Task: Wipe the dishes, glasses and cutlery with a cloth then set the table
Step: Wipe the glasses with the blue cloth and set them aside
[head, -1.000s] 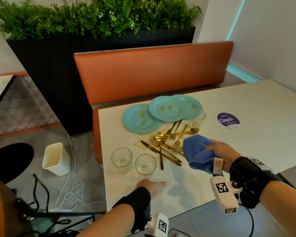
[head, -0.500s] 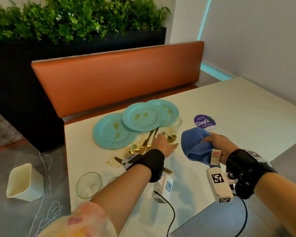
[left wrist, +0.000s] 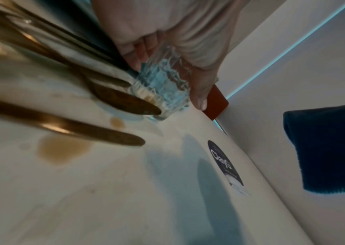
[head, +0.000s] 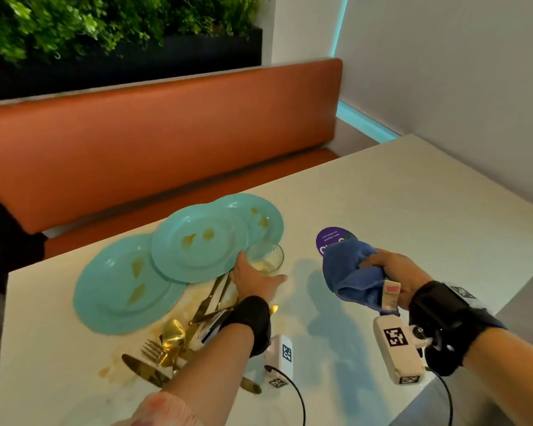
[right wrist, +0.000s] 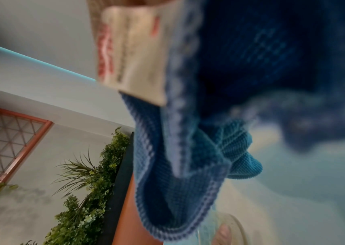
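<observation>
My left hand (head: 253,279) grips a clear ribbed glass (head: 264,259) that stands on the table beside three stained teal plates (head: 197,241); the left wrist view shows fingers and thumb curled round the glass (left wrist: 163,91). A pile of gold cutlery (head: 179,333) lies under my left forearm, close to the glass in the left wrist view (left wrist: 113,101). To the right, my right hand (head: 394,272) holds a bunched blue cloth (head: 351,272) above the table. The cloth (right wrist: 188,149) and its white label (right wrist: 129,49) fill the right wrist view.
Brown spill stains (head: 114,367) mark the white table (head: 428,226) near the cutlery. A round purple sticker (head: 333,238) lies flat behind the cloth. An orange bench (head: 154,142) and a dark planter (head: 136,63) stand behind; a wall closes the right side.
My left hand went from the table's near edge, over the cutlery, to the glass by the plates and closed round it. The right hand kept the cloth nearly still.
</observation>
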Tool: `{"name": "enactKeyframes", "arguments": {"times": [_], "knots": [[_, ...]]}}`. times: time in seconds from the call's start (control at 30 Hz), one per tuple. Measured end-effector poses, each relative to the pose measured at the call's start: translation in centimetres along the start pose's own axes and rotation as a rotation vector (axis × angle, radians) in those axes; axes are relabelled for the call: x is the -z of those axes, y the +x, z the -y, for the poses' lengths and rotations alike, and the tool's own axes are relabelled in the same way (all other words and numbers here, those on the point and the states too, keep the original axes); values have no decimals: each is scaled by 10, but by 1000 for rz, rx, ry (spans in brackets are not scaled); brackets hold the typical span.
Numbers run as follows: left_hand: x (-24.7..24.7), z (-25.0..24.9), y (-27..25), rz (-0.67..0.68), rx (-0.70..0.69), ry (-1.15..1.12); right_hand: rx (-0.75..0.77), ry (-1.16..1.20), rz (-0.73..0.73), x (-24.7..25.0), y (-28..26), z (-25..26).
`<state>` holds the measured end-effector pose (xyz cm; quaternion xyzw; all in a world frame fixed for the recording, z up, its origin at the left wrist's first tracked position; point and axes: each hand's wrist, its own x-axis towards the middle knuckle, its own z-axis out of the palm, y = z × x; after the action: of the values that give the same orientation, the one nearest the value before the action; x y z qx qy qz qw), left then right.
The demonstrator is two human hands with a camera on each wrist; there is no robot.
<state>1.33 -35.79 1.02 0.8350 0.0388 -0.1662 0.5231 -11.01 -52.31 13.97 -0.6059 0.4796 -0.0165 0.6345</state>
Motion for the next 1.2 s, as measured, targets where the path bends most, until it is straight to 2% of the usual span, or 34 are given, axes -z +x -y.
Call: {"name": "enactKeyframes", "arguments": {"times": [0.17,0.33,0.4,0.5,0.57,0.63,0.7,0.77,0.83,0.97,1.03,1.13,1.2], "knots": [[-10,7,13,-47,-47,120,-58,72,69,0,14,4],[-18,-1,12,-3,-218,159,62,77,120,-4,13,11],[-18,-11,3,56,-269,51,128,96,134,-7,6,16],[-7,-33,-22,226,-383,-81,254,27,167,-12,-19,26],[5,-51,-43,297,-452,-141,364,-127,182,-17,-46,27],[23,-67,-69,304,-556,-157,558,-474,181,-25,-79,21],[45,-77,-96,303,-730,-116,760,-806,178,-36,-114,13],[64,-82,-118,292,-919,-59,832,-954,193,-45,-145,5],[81,-80,-136,280,-1025,21,817,-1083,215,-52,-171,-1],[110,-42,-155,202,-1078,93,649,-1299,337,-71,-217,-16],[127,-26,-166,300,-1091,76,579,-1498,360,-81,-240,-25],[150,-16,-185,265,-1285,254,548,-1824,367,-96,-272,-39],[167,-15,-196,215,-1355,293,564,-1820,358,-99,-276,-46]]}}
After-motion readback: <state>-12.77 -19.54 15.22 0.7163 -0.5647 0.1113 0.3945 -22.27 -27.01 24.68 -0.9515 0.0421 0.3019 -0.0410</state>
